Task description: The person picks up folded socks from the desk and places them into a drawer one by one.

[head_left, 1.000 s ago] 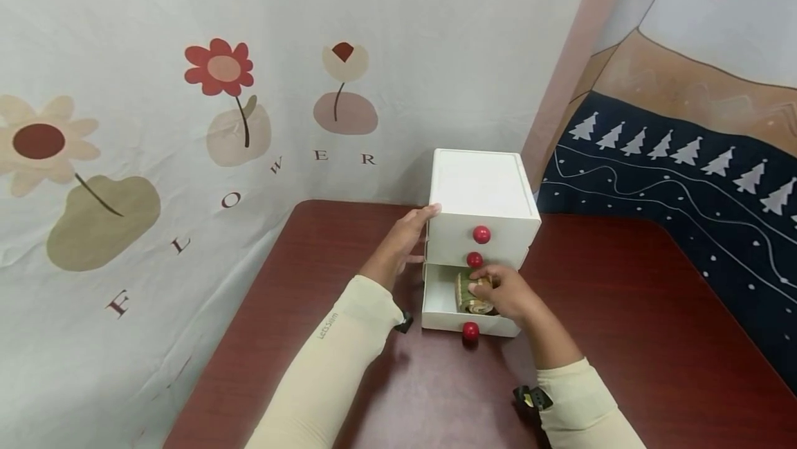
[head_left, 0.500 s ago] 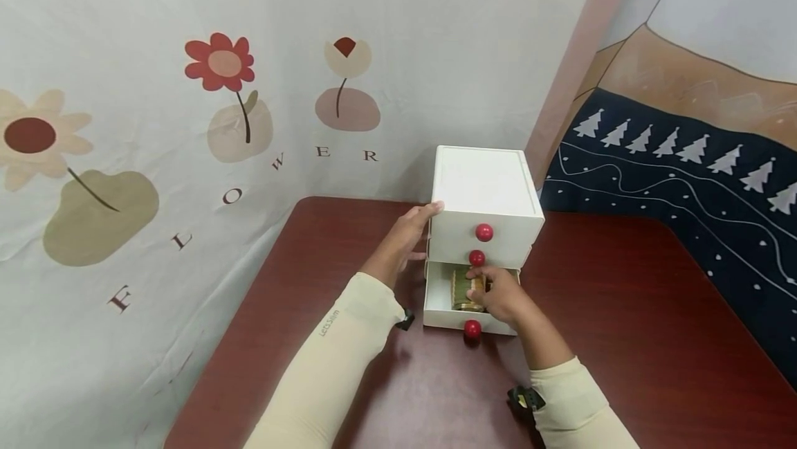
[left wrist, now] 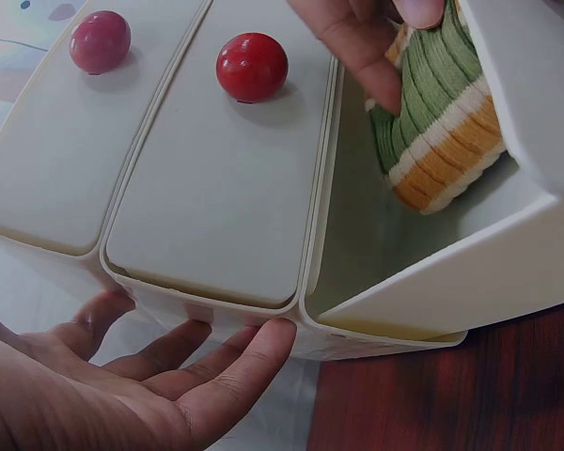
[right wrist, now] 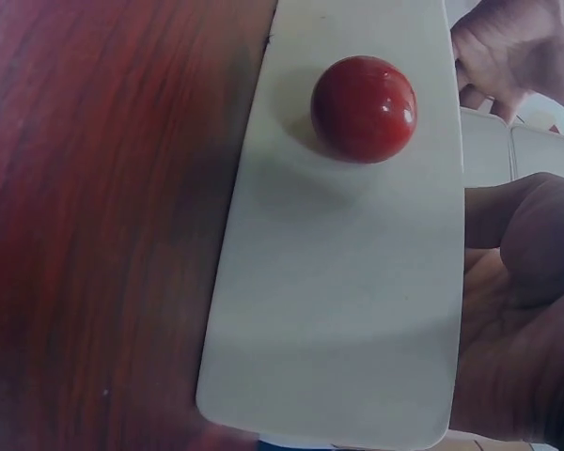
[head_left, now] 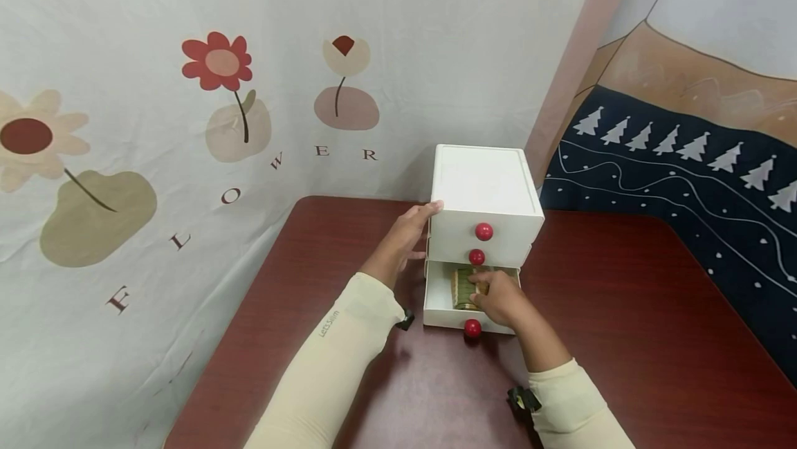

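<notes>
A white drawer box (head_left: 488, 179) with red ball knobs stands on the table, its bottom drawer (head_left: 438, 290) pulled out. Inside that drawer is a rolled-up ribbed knit (left wrist: 442, 122), striped green, cream and orange. My right hand (head_left: 501, 297) reaches in over the drawer front and holds the roll between thumb and fingers; part of the roll is hidden behind them. My left hand (head_left: 401, 238) rests on the box's left side, its fingers (left wrist: 235, 376) spread and fairly straight along the wall, one fingertip near the top front corner.
Red knobs mark the two closed upper drawers (left wrist: 226, 160) and the open drawer's front (right wrist: 357, 282). The dark red table (head_left: 623, 338) extends to both sides. Behind it hangs a printed cloth (head_left: 405, 55) with flowers and letters.
The knit roll has turned and settled lower and slightly left in the drawer, my right hand moving with it. My left hand stays on the box side.
</notes>
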